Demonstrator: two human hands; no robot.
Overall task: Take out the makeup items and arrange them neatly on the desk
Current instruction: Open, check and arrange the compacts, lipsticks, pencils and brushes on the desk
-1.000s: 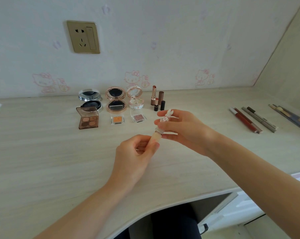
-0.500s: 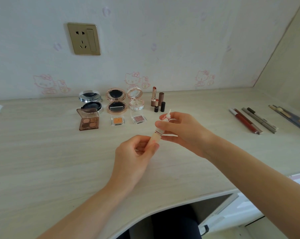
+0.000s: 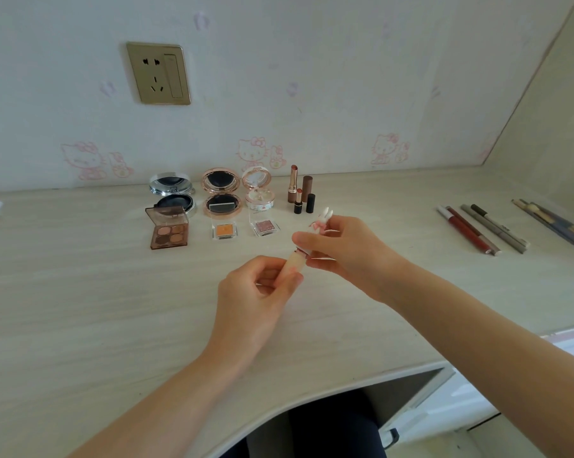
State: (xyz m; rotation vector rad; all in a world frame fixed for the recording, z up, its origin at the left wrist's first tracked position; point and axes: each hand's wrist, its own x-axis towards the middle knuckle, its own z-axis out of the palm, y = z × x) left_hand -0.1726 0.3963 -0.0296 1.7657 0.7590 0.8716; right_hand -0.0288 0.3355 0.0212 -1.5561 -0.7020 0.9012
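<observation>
Left hand (image 3: 259, 292): thumb and curled fingers pinch the pale lower barrel of a small lip tube (image 3: 293, 264), held above the desk (image 3: 80, 309), tilted up and away. Right hand (image 3: 341, 247): fingers grasp the tube's upper part, a white cap with rabbit ears (image 3: 322, 219) and a pink bow. Cap sits at the barrel's top; whether seated or loosened, cannot tell.

Behind the hands, near the wall, in rows: silver compact (image 3: 173, 193), open; rose-gold compact (image 3: 221, 193), open; white floral compact (image 3: 259, 190), open. In front of these: brown four-pan eyeshadow palette (image 3: 169, 228), orange single shadow (image 3: 224, 230), pink single shadow (image 3: 265, 226). Right of the compacts: two uncapped lipsticks (image 3: 295, 190) upright, caps standing beside them.

Far right on the desk: pencils (image 3: 483, 228) lying side by side, then brushes (image 3: 556, 224) at the frame edge. Wall socket (image 3: 159, 73) above.
</observation>
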